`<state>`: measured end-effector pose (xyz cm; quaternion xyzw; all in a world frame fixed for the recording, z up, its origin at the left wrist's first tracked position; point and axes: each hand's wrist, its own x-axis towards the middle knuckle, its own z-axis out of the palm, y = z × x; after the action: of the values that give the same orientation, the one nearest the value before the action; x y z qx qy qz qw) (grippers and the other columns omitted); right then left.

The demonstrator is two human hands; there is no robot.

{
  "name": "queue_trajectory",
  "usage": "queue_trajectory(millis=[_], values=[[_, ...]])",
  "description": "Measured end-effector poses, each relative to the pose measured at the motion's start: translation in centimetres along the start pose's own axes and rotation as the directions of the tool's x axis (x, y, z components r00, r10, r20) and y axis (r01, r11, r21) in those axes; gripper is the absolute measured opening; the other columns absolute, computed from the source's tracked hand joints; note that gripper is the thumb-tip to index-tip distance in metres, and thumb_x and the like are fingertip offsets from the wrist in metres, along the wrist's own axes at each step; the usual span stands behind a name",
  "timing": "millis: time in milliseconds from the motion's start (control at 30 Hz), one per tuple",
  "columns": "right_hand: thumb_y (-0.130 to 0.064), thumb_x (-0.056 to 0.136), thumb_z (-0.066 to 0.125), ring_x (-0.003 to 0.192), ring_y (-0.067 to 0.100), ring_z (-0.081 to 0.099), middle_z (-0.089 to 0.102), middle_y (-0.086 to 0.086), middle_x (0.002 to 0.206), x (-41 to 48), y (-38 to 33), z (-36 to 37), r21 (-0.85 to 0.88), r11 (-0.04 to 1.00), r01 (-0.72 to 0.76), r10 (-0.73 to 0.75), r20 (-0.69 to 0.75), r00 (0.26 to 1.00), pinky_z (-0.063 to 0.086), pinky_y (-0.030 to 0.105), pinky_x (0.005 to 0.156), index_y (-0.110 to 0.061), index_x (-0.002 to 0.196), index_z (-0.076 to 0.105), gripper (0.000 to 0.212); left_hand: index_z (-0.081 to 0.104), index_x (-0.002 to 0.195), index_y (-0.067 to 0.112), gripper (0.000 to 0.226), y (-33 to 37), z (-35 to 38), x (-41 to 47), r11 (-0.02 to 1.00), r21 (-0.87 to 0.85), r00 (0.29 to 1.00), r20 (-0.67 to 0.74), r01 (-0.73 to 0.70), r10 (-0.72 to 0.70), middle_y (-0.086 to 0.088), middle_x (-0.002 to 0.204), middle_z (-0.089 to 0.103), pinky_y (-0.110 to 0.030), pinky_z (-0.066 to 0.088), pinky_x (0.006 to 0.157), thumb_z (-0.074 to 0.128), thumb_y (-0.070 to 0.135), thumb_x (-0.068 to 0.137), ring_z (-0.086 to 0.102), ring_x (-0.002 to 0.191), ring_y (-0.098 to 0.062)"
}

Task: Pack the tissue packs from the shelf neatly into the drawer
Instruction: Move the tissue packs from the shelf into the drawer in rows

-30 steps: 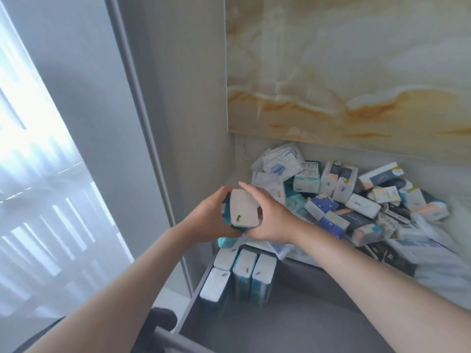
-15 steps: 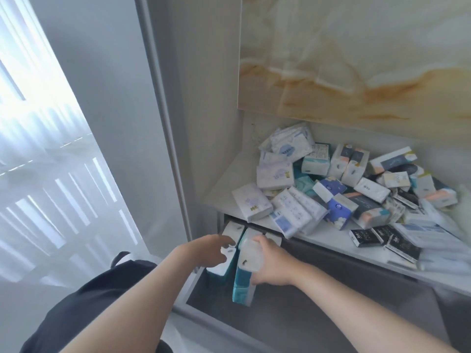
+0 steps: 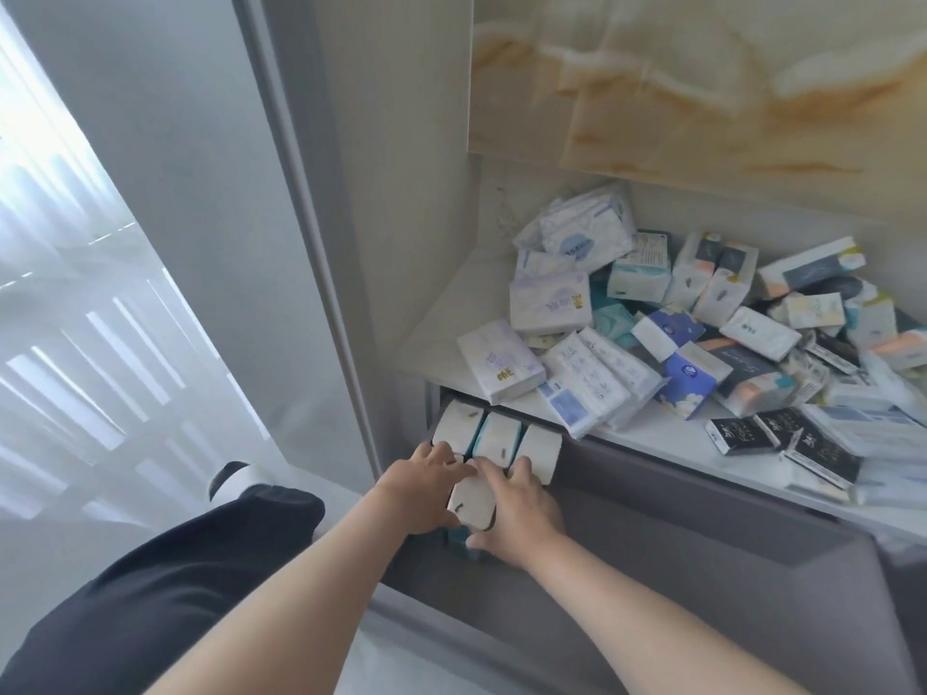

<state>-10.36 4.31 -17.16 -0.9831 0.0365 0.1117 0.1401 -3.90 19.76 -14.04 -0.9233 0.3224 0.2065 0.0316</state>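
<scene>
Bright daylight from left window (image 3: 65, 273); soft, wide-angle distortion.

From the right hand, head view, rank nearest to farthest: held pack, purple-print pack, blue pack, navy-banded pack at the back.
1. held pack: in the drawer, touching the right hand.
2. purple-print pack: front left corner of the shelf.
3. blue pack: mid-shelf, further right.
4. navy-banded pack: back right.

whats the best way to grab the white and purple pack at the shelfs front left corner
Probably span the white and purple pack across its long sides from above: it lies flat at the shelf edge, left side clear, other packs close on the right.
</scene>
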Motion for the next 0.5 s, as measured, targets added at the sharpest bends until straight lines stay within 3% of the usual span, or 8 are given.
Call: queue_trajectory(millis=[67, 167, 300, 433, 500], values=[[-0.059, 0.059, 0.08, 0.117, 0.027, 0.046, 0.032, 0.006, 0.127, 0.1, 1.1, -0.2, -0.077, 0.994, 0.072, -0.07, 0.019, 0.997, 0.044, 0.039, 0.097, -0.04, 0.147, 0.017, 0.11, 0.023, 0.15, 0.038, 0.072, 0.0, 0.2, 0.5, 0.999, 0.046, 1.0, -0.029, 0.003, -0.002, -0.002, 0.145, 0.029, -0.04, 0.048, 0.097, 0.062, 0.045, 0.09, 0.031, 0.133, -0.025], [-0.056, 0.064, 0.074, 0.13, 0.028, 0.032, 0.027, 0.006, 0.142, 0.2, 3.3, -1.2, -0.165, 0.974, 0.153, -0.156, -0.003, 0.988, 0.032, 0.04, 0.109, -0.035, 0.15, 0.019, 0.105, 0.026, 0.149, 0.036, 0.07, 0.3, -0.1, 0.7, 0.999, 0.033, 1.0, -0.018, 0.021, -0.02, -0.002, 0.145, 0.028, -0.04, 0.047, 0.097, 0.064, 0.04, 0.09, 0.031, 0.133, -0.026], [-0.033, 0.073, 0.071, 0.146, 0.027, 0.01, 0.01, 0.003, 0.16, 0.3, 4.4, -2.2, -0.121, 0.98, 0.156, -0.138, 0.146, 0.98, 0.024, 0.043, 0.115, -0.031, 0.155, 0.016, 0.099, 0.026, 0.149, 0.035, 0.069, 0.7, -0.3, 0.6, 0.998, 0.04, 0.999, 0.014, 0.04, -0.041, -0.003, 0.146, 0.027, -0.042, 0.046, 0.099, 0.064, 0.036, 0.091, 0.03, 0.134, -0.027], [-0.022, 0.077, 0.064, 0.146, 0.028, 0.016, 0.015, 0.002, 0.162, 0.4, 3.9, -4.3, -0.111, 0.979, 0.169, -0.138, 0.242, 0.96, 0.024, 0.046, 0.116, -0.033, 0.155, 0.017, 0.092, 0.021, 0.153, 0.034, 0.071, 1.2, -1.5, 0.6, 0.996, 0.083, 0.993, 0.103, 0.043, -0.051, -0.005, 0.149, 0.028, -0.045, 0.044, 0.103, 0.058, 0.039, 0.093, 0.031, 0.137, -0.027], [-0.019, 0.08, 0.06, 0.145, 0.025, 0.024, 0.023, -0.002, 0.16, 0.4, 4.2, -5.6, -0.053, 0.983, 0.177, -0.159, 0.249, 0.955, 0.025, 0.043, 0.116, -0.033, 0.155, 0.022, 0.085, 0.023, 0.152, 0.033, 0.066, 1.8, -3.0, 0.8, 0.999, -0.008, 0.994, 0.095, 0.053, -0.052, -0.006, 0.147, 0.035, -0.045, 0.042, 0.104, 0.056, 0.04, 0.095, 0.035, 0.136, -0.028]])
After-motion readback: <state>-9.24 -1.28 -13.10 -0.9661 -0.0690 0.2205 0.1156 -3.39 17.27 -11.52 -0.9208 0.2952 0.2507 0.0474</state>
